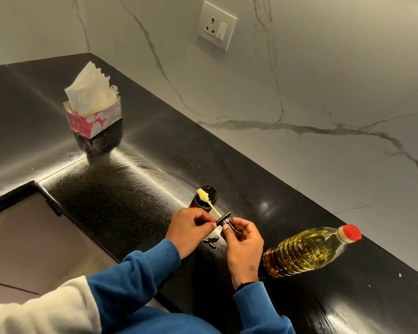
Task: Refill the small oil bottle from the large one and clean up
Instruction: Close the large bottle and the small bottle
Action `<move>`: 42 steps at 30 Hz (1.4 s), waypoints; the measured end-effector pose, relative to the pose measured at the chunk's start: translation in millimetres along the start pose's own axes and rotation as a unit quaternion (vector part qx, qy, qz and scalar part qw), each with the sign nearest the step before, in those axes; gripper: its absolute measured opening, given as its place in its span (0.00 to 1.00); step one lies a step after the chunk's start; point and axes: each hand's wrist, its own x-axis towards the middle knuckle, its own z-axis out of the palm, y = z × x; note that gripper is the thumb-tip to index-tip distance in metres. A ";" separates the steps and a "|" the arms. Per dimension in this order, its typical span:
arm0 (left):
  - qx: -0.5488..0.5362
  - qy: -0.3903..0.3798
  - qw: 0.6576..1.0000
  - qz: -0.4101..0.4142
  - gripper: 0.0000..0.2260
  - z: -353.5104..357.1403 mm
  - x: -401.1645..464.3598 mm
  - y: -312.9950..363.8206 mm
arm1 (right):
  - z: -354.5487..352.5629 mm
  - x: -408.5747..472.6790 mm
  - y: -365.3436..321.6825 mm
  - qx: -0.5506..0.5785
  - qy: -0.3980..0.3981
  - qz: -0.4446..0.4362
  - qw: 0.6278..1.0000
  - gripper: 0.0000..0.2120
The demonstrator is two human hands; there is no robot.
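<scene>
Pinching a black brush cap with yellow bristles, both hands, left and right, hover near the small dark open bottle; big red-capped plastic oil bottle stands right.

A glossy black countertop meets a white veined marble wall bearing a socket.

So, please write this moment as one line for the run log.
both hands hold brush cap | small bottle open | large bottle capped | no pouring
</scene>
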 end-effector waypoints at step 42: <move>-0.032 -0.032 0.999 0.003 0.17 6.7 89.7 -24.6 | 49.1 91.8 -120.4 -0.510 -0.298 -0.216 0.777 0.15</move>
